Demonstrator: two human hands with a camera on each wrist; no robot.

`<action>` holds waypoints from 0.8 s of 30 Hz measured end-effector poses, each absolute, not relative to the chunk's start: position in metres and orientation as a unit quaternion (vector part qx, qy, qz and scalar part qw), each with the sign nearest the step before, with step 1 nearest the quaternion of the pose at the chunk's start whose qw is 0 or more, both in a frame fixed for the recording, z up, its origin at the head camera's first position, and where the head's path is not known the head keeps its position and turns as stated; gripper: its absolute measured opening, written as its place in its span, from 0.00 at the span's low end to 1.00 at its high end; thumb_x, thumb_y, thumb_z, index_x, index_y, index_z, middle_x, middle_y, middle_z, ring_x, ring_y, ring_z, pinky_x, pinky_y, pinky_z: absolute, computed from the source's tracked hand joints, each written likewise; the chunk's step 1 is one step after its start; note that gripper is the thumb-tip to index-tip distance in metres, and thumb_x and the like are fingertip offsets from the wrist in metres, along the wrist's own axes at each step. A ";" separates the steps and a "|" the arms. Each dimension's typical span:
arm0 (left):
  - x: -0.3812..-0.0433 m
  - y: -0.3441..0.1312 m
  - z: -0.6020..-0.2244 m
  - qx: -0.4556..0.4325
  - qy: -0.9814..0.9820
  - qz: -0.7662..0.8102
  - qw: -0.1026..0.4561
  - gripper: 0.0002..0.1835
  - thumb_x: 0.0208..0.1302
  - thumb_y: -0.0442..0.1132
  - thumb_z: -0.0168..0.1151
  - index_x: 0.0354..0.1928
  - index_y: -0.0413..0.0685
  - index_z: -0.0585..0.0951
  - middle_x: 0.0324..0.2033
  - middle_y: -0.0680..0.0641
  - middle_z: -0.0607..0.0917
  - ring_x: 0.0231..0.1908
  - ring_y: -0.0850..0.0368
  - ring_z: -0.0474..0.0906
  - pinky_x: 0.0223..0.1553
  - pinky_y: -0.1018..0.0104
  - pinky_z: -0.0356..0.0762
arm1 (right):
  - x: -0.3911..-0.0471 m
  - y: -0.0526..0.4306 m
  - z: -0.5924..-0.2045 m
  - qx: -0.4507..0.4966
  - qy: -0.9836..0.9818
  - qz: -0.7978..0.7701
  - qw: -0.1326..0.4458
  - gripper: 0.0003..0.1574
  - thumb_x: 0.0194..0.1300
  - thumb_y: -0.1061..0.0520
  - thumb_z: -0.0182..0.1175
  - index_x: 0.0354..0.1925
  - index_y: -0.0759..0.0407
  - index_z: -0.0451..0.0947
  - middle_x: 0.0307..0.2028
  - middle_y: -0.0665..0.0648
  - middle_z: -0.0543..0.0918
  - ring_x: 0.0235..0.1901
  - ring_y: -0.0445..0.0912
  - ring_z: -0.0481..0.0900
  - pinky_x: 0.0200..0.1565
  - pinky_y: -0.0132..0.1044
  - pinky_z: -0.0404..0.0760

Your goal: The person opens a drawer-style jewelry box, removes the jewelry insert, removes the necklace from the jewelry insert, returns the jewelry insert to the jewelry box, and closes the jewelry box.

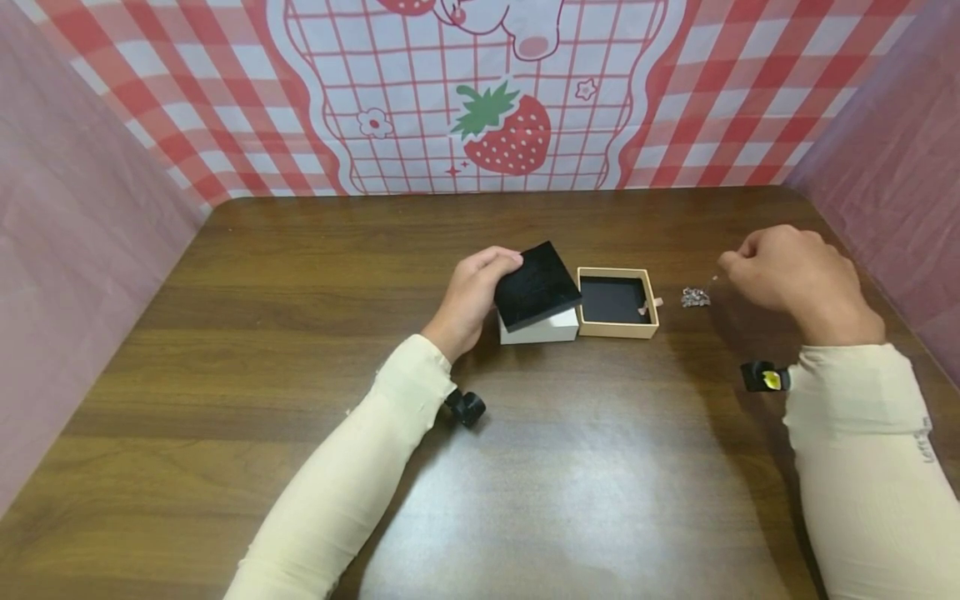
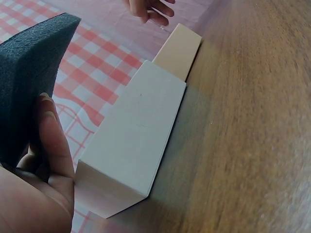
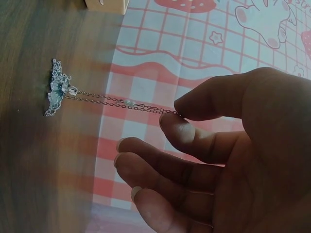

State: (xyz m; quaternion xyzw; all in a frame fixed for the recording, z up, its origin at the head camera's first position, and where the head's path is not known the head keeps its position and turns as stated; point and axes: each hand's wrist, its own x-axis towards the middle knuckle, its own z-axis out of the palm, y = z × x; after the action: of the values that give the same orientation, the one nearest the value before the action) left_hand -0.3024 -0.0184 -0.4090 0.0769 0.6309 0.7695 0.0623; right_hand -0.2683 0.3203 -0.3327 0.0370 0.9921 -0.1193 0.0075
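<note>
Over tabletop (image 1: pixel 300 333), fingers (image 3: pixel 180 128) pinch chain (image 1: pixel 695 297) near black-lined box (image 1: pixel 617 331).

head: above, forward-down | left wrist: low, close, tilted | right wrist: close, sideways | shared: checked backdrop (image 1: pixel 720 108)

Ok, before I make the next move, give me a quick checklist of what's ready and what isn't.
1. Left hand holds the foam pad: ok, raised off the white box.
2. Right hand pinches the necklace: ok, two strands run straight from the pinch.
3. Necklace fully off the table: not ok, its bunched part appears to rest there.
4. Necklace free of knots: cannot tell, it is too bunched.
5. Tray uncovered: ok, open on top beside the white box.
6. White box open on top: cannot tell, the foam pad blocks the head view.
</note>
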 end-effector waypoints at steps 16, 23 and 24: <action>-0.303 -0.018 -0.409 0.077 0.632 0.768 0.065 0.12 0.70 0.36 0.57 0.46 0.33 0.82 0.51 0.45 0.82 0.42 0.58 0.78 0.41 0.67 0.78 | -0.268 0.317 -0.336 0.040 0.992 -0.123 0.000 0.26 0.73 0.42 0.50 0.37 0.64 0.77 0.30 0.63 0.73 0.31 0.58 0.70 0.27 0.52 0.68; -0.303 -0.019 -0.409 0.077 0.633 0.768 0.064 0.12 0.70 0.36 0.56 0.46 0.33 0.82 0.51 0.45 0.82 0.43 0.58 0.77 0.42 0.67 0.78 | -0.269 0.317 -0.336 0.039 0.991 -0.128 0.000 0.27 0.72 0.43 0.51 0.43 0.67 0.77 0.33 0.65 0.75 0.32 0.59 0.70 0.28 0.53 0.70; -0.303 -0.019 -0.409 0.077 0.633 0.767 0.064 0.12 0.70 0.36 0.56 0.46 0.33 0.82 0.51 0.45 0.82 0.43 0.58 0.77 0.42 0.67 0.78 | -0.269 0.318 -0.337 0.039 0.991 -0.127 0.000 0.27 0.72 0.43 0.51 0.44 0.67 0.77 0.33 0.66 0.76 0.32 0.59 0.71 0.28 0.54 0.70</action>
State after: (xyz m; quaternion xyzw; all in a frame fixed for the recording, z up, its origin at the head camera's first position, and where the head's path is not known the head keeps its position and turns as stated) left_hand -0.3027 -0.0187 -0.4088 0.0771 0.6334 0.7673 0.0639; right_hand -0.2690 0.3176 -0.3366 0.0392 0.9911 -0.1272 -0.0004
